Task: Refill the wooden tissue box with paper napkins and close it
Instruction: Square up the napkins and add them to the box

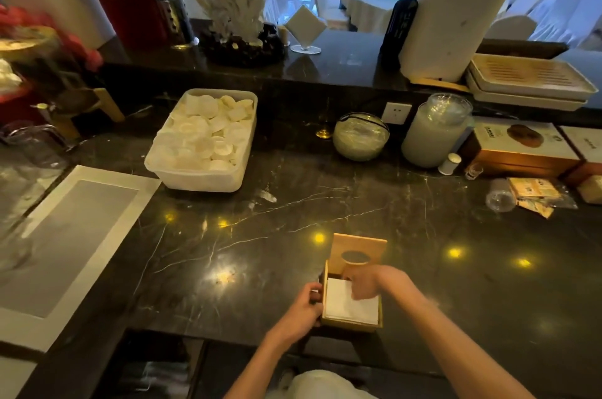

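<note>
The wooden tissue box (350, 327) stands near the front edge of the dark marble counter. Its lid (358, 247), with an oval slot, is tipped up at the far side. A stack of white paper napkins (348, 307) lies inside the box. My left hand (306, 307) grips the box's left wall. My right hand (365, 283) rests on the far part of the napkins, fingers bent down onto them; whether it pinches them I cannot tell.
A white tub of round white pieces (205, 141) sits at the back left. A grey mat with white border (65, 242) lies to the left. Jars (433, 131), boxes (521, 151) and packets (534, 193) stand at the right. A napkin holder (304, 28) is on the upper ledge.
</note>
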`<state>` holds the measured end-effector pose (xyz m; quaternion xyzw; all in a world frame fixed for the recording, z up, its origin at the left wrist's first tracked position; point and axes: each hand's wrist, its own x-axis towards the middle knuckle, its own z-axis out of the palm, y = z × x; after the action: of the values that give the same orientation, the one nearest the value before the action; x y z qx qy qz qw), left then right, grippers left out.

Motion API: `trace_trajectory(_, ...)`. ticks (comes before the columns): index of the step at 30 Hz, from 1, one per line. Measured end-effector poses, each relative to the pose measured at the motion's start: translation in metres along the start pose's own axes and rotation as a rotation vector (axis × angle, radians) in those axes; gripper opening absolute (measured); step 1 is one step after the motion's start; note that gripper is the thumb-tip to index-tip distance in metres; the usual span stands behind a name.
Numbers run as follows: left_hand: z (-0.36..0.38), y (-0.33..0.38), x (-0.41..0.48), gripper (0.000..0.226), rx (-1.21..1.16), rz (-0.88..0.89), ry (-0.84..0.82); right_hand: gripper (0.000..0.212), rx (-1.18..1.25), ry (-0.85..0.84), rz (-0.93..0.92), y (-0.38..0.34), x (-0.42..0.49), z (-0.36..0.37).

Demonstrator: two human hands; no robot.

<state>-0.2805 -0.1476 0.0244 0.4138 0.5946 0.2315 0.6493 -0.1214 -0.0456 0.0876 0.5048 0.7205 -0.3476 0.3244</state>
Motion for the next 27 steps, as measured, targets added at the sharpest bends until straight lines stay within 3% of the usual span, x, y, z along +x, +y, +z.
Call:
trace_trajectory(12, -0.006, -0.013, 0.012, 0.043, 0.032, 0.013, -0.034, 0.05, 0.027, -0.007, 0.149, -0.011, 0.016, 0.013)
trace_trajectory(27, -0.007, -0.012, 0.01, 0.043, 0.081, 0.019, -0.047, 0.056, 0.134, 0.054, 0.147, -0.022, 0.005, 0.025)
